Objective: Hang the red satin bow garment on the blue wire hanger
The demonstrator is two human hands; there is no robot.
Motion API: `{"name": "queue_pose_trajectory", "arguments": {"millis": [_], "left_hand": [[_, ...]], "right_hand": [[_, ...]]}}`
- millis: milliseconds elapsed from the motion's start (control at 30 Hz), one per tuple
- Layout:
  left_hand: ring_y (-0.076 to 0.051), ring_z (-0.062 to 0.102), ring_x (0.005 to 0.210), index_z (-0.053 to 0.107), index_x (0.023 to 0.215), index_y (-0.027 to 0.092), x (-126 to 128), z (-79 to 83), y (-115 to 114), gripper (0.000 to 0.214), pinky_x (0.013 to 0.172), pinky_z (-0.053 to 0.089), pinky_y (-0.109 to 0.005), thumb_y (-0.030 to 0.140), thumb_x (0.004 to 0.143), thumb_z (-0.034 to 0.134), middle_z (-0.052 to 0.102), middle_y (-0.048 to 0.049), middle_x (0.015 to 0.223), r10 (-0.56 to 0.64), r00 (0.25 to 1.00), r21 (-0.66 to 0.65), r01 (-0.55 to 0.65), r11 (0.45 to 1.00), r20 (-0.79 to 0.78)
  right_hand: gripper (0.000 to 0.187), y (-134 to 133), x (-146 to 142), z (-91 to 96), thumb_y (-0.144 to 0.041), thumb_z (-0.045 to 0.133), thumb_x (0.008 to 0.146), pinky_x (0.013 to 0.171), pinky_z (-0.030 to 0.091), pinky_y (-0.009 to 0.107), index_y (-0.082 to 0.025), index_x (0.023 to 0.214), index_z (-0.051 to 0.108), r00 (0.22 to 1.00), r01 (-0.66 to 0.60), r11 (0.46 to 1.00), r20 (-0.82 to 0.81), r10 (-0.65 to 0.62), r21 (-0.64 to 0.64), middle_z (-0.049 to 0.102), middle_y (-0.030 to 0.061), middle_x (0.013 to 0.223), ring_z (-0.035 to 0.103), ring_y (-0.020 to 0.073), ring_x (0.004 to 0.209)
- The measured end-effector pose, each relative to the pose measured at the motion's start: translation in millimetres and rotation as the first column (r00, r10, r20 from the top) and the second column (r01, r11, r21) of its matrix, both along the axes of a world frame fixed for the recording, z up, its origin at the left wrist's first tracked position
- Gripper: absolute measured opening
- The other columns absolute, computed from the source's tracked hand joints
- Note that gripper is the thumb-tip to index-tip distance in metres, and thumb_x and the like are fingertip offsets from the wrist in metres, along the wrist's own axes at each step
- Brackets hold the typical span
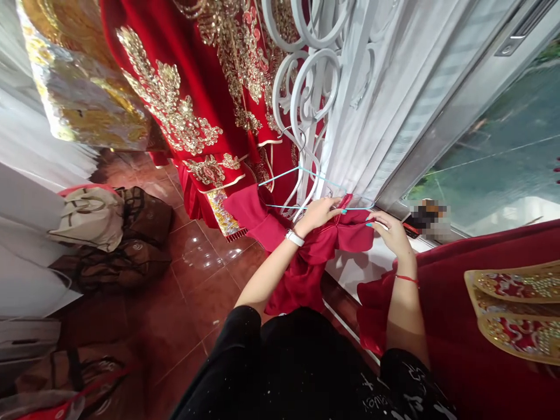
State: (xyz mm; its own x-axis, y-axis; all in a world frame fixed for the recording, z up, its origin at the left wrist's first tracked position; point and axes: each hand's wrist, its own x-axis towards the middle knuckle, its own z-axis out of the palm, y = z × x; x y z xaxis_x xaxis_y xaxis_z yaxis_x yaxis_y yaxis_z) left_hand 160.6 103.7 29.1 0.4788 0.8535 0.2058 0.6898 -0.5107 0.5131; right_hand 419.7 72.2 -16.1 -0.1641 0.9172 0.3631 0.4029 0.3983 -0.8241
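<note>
- The left hand (317,213) and the right hand (391,230) lie side by side at the same depth, both pinching the top edge of a plain red cloth (315,256).
- The cloth hangs down and toward the near side between the forearms, its top edge running left to right.
- Just beyond the fingers a thin blue hanger (301,189) crosses left to right, its bar touching the cloth edge.
- Farther off stand white scrollwork (306,87) and an embroidered red gown (192,87).
</note>
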Motion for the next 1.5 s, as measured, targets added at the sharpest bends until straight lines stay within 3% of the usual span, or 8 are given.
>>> {"name": "queue_pose_trajectory", "arguments": {"millis": [233, 500, 767, 967, 1067, 1167, 1300, 1500], "left_hand": [[-0.022, 0.070, 0.090, 0.075, 0.106, 0.018, -1, 2.0, -8, 0.025, 0.075, 0.042, -0.026, 0.036, 0.103, 0.058, 0.078, -0.0066, 0.094, 0.012, 0.999, -0.033, -0.011, 0.999, 0.030], [-0.023, 0.071, 0.091, 0.077, 0.096, 0.016, 2, 11.5, -6, 0.026, 0.083, 0.048, -0.030, 0.011, 0.094, 0.052, 0.079, -0.0098, 0.098, -0.048, 0.998, -0.042, 0.050, 0.998, 0.048], [-0.028, 0.072, 0.110, 0.073, 0.120, 0.016, 6, -4.2, -9, 0.033, 0.099, 0.055, -0.041, 0.014, 0.098, 0.048, 0.078, -0.0147, 0.116, 0.151, 0.971, 0.060, -0.165, 0.985, 0.187], [-0.020, 0.070, 0.112, 0.070, 0.121, 0.020, -48, 9.8, -68, 0.034, 0.101, 0.056, -0.036, 0.018, 0.102, 0.042, 0.075, -0.0103, 0.119, 0.142, 0.867, 0.253, -0.290, 0.923, 0.477], [-0.022, 0.069, 0.108, 0.068, 0.113, 0.021, -92, 20.4, -95, 0.024, 0.100, 0.056, -0.040, 0.022, 0.100, 0.047, 0.074, -0.0092, 0.113, 0.366, 0.746, 0.350, -0.610, 0.711, 0.556], [-0.030, 0.060, 0.127, 0.062, 0.127, 0.021, -129, 22.1, -95, 0.038, 0.115, 0.046, -0.050, 0.029, 0.090, 0.066, 0.068, -0.0125, 0.131, 0.573, 0.652, 0.413, -0.758, 0.504, 0.497], [-0.036, 0.056, 0.133, 0.059, 0.134, 0.016, -152, 13.2, -71, 0.050, 0.118, 0.042, -0.053, 0.028, 0.086, 0.069, 0.065, -0.0186, 0.136, 0.724, 0.637, 0.355, -0.762, 0.541, 0.264], [-0.035, 0.067, 0.119, 0.063, 0.132, 0.016, -161, 15.8, -66, 0.048, 0.101, 0.055, -0.050, 0.009, 0.088, 0.046, 0.070, -0.0190, 0.131, 0.745, 0.663, 0.269, -0.733, 0.624, 0.080]], "right_hand": [[0.011, 21, 7, 30.9, -0.032, 0.061, 0.087, 0.097, 0.054, 0.038, -0.024, 0.089, 0.068, 1.000, -0.002, 0.995, 0.020, 0.000, 0.104, 0.076, 0.0051, 0.099, 0.072, 0.0242, 0.102], [0.014, 35, -54, 93.6, -0.032, 0.060, 0.090, 0.103, 0.054, 0.042, -0.024, 0.091, 0.072, 0.959, -0.264, 0.956, 0.143, 0.246, 0.127, 0.078, 0.0056, 0.104, 0.073, 0.0261, 0.106], [0.036, 23, -80, 87.3, -0.035, 0.053, 0.098, 0.120, 0.045, 0.048, -0.028, 0.130, 0.068, 0.960, -0.229, 0.960, 0.198, 0.196, 0.160, 0.070, 0.0073, 0.136, 0.063, 0.0256, 0.131], [0.043, 5, -94, 71.5, -0.041, 0.044, 0.104, 0.123, 0.041, 0.050, -0.030, 0.141, 0.063, 0.955, -0.020, 0.968, 0.292, -0.057, 0.251, 0.061, 0.0098, 0.148, 0.055, 0.0285, 0.141], [0.049, 4, -110, 59.0, -0.043, 0.047, 0.102, 0.122, 0.039, 0.060, -0.026, 0.146, 0.058, 0.928, 0.124, 0.956, 0.309, -0.206, 0.266, 0.057, 0.0154, 0.151, 0.050, 0.0360, 0.144], [0.055, 8, -129, 47.7, -0.033, 0.046, 0.099, 0.115, 0.037, 0.074, -0.025, 0.154, 0.049, 0.883, 0.222, 0.936, 0.350, -0.312, 0.275, 0.054, 0.0193, 0.152, 0.045, 0.0443, 0.145], [0.053, 21, -147, 37.8, -0.020, 0.043, 0.094, 0.110, 0.035, 0.081, -0.025, 0.145, 0.057, 0.833, 0.316, 0.885, 0.346, -0.431, 0.341, 0.054, 0.0204, 0.150, 0.041, 0.0496, 0.146], [0.033, 41, -140, 39.7, -0.028, 0.051, 0.093, 0.107, 0.045, 0.067, -0.020, 0.121, 0.067, 0.785, 0.403, 0.848, 0.346, -0.513, 0.343, 0.066, 0.0224, 0.127, 0.054, 0.0436, 0.128]]}}
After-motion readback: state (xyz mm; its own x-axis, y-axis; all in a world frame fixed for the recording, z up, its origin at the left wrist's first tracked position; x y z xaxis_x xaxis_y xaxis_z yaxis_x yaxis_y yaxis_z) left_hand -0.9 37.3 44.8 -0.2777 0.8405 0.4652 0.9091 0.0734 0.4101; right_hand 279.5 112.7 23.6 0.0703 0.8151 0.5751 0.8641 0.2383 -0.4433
